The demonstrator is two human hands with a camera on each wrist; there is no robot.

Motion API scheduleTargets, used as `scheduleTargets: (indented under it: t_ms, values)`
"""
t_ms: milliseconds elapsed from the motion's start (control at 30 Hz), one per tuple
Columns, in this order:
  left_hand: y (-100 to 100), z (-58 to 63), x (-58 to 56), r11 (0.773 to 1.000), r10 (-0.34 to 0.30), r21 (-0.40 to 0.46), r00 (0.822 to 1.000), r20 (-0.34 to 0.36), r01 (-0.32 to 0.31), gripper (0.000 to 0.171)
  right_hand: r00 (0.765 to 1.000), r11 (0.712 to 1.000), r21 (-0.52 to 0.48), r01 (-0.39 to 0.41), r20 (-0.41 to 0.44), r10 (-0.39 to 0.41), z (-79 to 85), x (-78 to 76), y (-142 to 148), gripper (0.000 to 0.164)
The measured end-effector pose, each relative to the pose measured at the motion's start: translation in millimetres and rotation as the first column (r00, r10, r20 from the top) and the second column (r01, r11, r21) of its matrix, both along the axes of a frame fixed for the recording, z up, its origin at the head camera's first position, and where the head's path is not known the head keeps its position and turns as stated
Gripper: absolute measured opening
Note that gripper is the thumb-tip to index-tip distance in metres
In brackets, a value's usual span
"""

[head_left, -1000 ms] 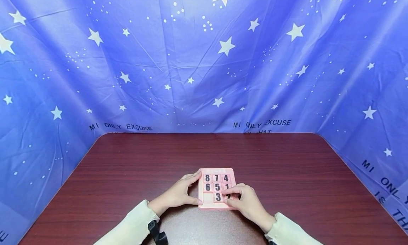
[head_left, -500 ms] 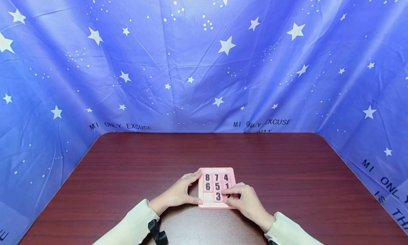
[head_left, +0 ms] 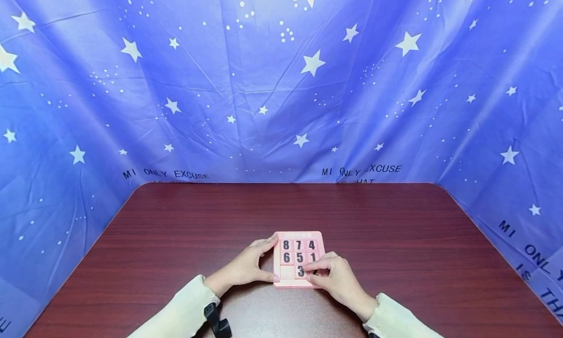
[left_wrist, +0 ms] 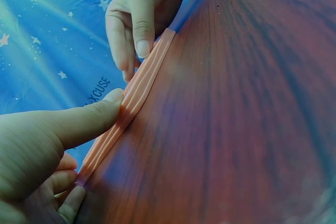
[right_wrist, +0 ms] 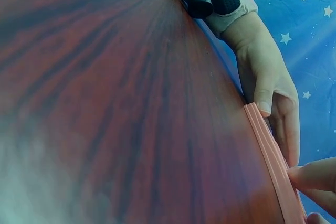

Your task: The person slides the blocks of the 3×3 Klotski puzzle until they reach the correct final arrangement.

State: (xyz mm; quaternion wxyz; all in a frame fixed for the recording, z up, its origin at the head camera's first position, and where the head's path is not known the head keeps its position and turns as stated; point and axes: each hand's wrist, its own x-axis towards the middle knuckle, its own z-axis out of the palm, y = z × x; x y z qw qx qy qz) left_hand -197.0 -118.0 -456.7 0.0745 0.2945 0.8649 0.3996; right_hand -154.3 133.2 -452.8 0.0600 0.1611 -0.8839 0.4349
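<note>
Head view. Pink number board (head_left: 288,284): flat on the table (head_left: 176,230), near side, between two hands. Rows: 8 7 4; 6 5 1; gap (head_left: 287,272), 3 tile (head_left: 299,272), 2 tile (head_left: 315,273) partly hidden. Left hand (head_left: 244,268): holds the board's left side, thumb at near corner, fingers at far corner. Right hand (head_left: 340,277): forefinger and thumb nearly together over the lower right; tips slightly further left than half a second ago, now covering the 3's edge. Tile order unchanged. Judgement: attention has shifted toward the 3 tile, beside the gap; no slide completed.

Left wrist view. Board edge-on; left thumb against it, fingers bent around the far end. Right thumb at the upper face; tiles not shown.

Right wrist view. Left thumb on the board's corner; right forefinger touching the board. Whether the right fingers pinch a tile: cannot tell.
</note>
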Motion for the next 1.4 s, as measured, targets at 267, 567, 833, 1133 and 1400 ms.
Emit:
scheduleTargets:
  t_ms: [267,567,833,1133,1400]
  values:
    - [-0.1,0.0,-0.2,1.0,0.0,-0.001,1.0,0.003,0.0,0.097,1.0,1.0,-0.01,0.007,-0.01,-0.007,0.2,0.2,-1.1,0.022]
    - [0.5,0.3,0.0,1.0,-0.003,-0.002,1.0,0.002,0.003,0.097,1.0,1.0,-0.004,0.023,-0.017,-0.023,0.8,-0.1,3.0,0.027]
    - [1.0,-1.0,-0.6,1.0,-0.004,-0.002,1.0,-0.007,0.004,0.097,0.999,0.999,0.032,0.029,-0.024,-0.028,2.4,0.0,5.0,0.027]
    - [-0.3,-1.0,-0.5,1.0,-0.004,0.0,1.0,-0.013,0.004,0.098,0.999,0.999,0.044,-0.006,-0.043,0.008,2.1,-0.3,4.2,0.028]
    - [0.4,-1.2,-0.8,1.0,-0.003,-0.004,1.0,-0.015,0.003,0.097,0.999,0.999,0.04,-0.029,-0.027,0.03,3.9,-0.8,1.9,0.02]
